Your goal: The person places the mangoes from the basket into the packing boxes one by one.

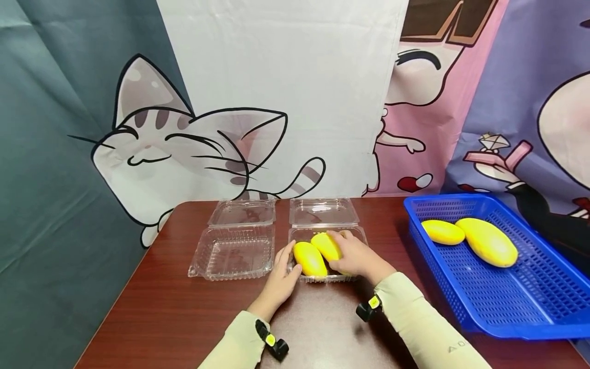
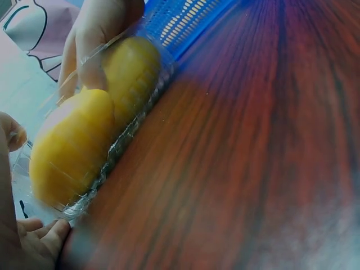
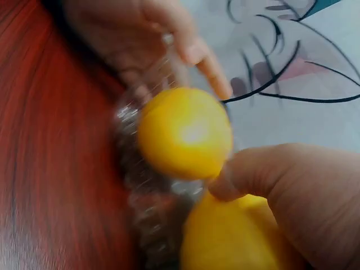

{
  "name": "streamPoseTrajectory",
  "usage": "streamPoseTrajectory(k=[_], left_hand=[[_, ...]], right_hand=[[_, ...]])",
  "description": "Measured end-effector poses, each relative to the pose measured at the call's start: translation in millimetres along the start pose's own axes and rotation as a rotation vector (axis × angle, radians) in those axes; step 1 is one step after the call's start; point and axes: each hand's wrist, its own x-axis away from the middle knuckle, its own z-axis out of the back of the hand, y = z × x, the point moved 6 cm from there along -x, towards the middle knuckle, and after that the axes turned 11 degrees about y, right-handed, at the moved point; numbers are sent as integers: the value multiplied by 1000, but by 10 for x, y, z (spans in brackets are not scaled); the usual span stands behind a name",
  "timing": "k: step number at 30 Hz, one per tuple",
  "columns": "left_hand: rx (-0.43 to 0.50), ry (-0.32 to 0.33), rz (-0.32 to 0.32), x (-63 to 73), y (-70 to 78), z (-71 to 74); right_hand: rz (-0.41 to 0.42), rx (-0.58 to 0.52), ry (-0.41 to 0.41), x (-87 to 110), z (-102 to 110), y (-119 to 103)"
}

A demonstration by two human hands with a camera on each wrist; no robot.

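Observation:
A clear plastic clamshell box (image 1: 328, 279) stands on the table with its lid tipped back. Inside it, a yellow mango (image 1: 310, 259) lies at the left, and a second mango (image 1: 325, 246) lies to its right, partly covered by my right hand (image 1: 357, 255). That hand grips the second mango, its thumb (image 3: 247, 174) between the two fruits. My left hand (image 1: 279, 279) touches the box's left side, fingers extended along the wall and thumb near the front corner. Whether more fruit lies under the right hand, I cannot tell.
Another clear clamshell box (image 1: 237, 275) stands to the left, lid back. A blue plastic basket (image 1: 495, 294) at the right holds a small mango (image 1: 443, 232) and a larger one (image 1: 487, 242). Behind the brown table (image 1: 193, 318) hangs a cartoon-printed cloth (image 1: 286, 66).

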Motion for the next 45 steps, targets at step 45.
streamPoseTrajectory(k=[45], left_hand=[[411, 75, 230, -218, -82, -132]], right_hand=[[-366, -1002, 411, 393, -99, 977]])
